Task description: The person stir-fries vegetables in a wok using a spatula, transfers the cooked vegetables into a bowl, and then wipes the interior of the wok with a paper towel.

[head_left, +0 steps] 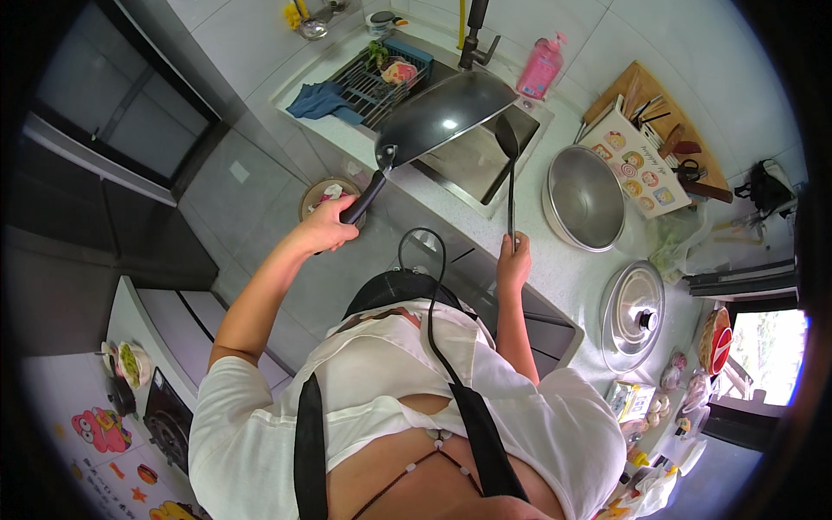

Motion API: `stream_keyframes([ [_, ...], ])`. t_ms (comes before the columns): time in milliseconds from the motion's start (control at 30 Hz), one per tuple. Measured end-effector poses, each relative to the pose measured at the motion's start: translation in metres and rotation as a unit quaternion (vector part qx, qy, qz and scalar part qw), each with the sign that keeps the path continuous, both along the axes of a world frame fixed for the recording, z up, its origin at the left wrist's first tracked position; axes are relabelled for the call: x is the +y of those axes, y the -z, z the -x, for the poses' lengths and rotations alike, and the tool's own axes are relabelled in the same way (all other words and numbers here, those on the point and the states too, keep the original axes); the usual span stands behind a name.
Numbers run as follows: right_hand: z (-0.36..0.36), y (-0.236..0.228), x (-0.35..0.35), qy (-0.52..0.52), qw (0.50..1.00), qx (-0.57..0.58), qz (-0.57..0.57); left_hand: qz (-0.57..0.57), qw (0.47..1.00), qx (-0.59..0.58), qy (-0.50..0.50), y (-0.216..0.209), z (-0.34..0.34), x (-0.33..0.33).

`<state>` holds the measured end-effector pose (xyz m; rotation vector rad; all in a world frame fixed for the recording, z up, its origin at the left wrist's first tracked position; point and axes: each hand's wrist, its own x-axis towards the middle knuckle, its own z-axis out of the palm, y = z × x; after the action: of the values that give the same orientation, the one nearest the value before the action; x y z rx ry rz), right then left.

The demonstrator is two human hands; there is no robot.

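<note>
My left hand [328, 230] is closed round the black handle of a dark wok [451, 108]. Tilted on its side, the wok hangs over the steel sink [459, 169], just below the faucet [475, 43]. My right hand [514, 260] grips the long handle of a black spatula [508, 139], whose head points up beside the wok's right rim, over the sink's right side. To the right of the spatula, a steel bowl [585, 195] sits on the counter. The wok hides part of the sink.
Left of the faucet, a drying rack [360, 87] holds food, with a blue cloth [321, 101] beside it. A pink pump bottle [541, 68], a utensil holder [637, 165] and a glass lid [628, 316] stand rightward. A bin [308, 201] is on the floor.
</note>
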<state>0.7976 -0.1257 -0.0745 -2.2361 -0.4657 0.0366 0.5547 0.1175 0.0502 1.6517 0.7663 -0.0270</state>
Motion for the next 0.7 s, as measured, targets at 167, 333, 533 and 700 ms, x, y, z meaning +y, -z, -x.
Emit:
stream_keyframes([
  [167, 0.005, -0.015, -0.012, -0.033, 0.983, -0.122, 0.131, 0.022, 0.999, -0.022, -0.009, -0.005, 0.008, -0.004],
  [333, 0.01, -0.017, -0.01, -0.023, 0.982, -0.134, 0.128, 0.106, 0.992, -0.063, 0.013, -0.037, 0.014, 0.002],
  [533, 0.015, -0.016, -0.008, -0.032, 0.976, -0.151, 0.156, 0.142, 0.987, -0.078, 0.003, -0.041, 0.028, 0.001],
  [700, 0.011, 0.001, -0.009, -0.018, 0.981, -0.16, 0.105, 0.131, 0.988, -0.087, 0.012, -0.042, 0.051, 0.008],
])
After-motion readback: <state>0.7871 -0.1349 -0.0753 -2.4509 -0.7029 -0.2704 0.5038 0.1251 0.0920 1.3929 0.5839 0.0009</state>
